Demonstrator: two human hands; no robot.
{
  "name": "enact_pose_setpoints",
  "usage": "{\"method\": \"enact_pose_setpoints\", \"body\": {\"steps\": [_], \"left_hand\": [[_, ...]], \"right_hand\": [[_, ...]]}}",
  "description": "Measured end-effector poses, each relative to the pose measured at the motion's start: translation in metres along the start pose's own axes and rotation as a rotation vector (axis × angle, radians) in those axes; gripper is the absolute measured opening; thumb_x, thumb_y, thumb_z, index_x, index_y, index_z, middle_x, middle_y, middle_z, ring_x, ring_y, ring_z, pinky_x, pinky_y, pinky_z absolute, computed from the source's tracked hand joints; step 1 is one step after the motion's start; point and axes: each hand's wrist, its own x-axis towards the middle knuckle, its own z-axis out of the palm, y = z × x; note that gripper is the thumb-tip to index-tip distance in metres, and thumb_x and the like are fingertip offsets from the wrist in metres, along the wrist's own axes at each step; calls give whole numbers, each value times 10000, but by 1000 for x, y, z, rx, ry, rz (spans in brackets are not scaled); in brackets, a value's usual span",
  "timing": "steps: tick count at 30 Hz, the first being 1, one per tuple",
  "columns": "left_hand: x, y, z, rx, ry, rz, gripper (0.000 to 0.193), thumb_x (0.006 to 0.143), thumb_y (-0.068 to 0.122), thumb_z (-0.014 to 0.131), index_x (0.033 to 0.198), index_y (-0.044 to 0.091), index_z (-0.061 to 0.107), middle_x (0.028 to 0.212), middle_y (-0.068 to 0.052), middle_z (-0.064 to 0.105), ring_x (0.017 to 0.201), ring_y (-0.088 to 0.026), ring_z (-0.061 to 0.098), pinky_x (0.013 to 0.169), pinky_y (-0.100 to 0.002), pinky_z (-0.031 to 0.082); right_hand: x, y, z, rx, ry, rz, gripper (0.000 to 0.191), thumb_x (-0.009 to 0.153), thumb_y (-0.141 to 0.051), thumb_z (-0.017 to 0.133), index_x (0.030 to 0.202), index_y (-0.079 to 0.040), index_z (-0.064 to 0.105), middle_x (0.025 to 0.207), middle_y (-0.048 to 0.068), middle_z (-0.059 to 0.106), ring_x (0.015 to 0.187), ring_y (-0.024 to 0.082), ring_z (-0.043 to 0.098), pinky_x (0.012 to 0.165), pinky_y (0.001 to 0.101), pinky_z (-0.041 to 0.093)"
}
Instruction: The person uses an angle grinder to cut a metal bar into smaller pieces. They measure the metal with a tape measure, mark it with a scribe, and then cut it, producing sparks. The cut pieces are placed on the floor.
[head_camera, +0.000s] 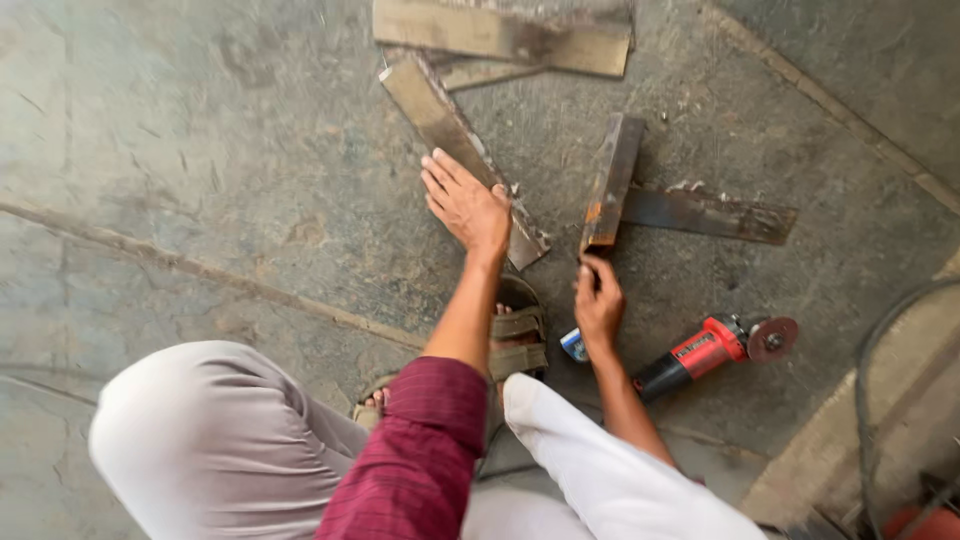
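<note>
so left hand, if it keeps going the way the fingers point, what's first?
The left hand already rests on a flat steel bar; its fingers point up-left, where only bare concrete floor shows, though depth is unclear.

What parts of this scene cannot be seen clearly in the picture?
- Head view: the right hand covers a small blue and white object; its kind is unclear.
- The left hand hides the middle of one metal strip.
- The top edge cuts off the upper metal strips.
- The grinder's cable disappears behind the leg.
</note>
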Motion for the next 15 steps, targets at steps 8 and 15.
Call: {"method": "enact_pose_setpoints", "body": {"steps": [8, 15], "left_hand": [[38, 36, -16, -161, -20, -512, 1135, 683, 133, 910, 1546, 45, 180, 1377, -225, 455, 1230, -360, 519, 1022, -462, 432], [63, 35, -28, -305, -59, -699, 814, 722, 182, 856, 1378, 100, 382, 1237, -205, 638, 1222, -346, 584, 1062, -486, 446]], "right_hand": [[-41, 47, -22, 41, 91, 74, 233, 1012, -73, 568, 1183, -56, 725, 976, 80, 715, 751, 151, 716, 671, 288, 563], [-54, 53, -31, 91, 184, 77, 256, 1013, -32, 527, 1169, -18, 729, 1039, 97, 655, 787, 158, 698, 713, 290, 574]]}}
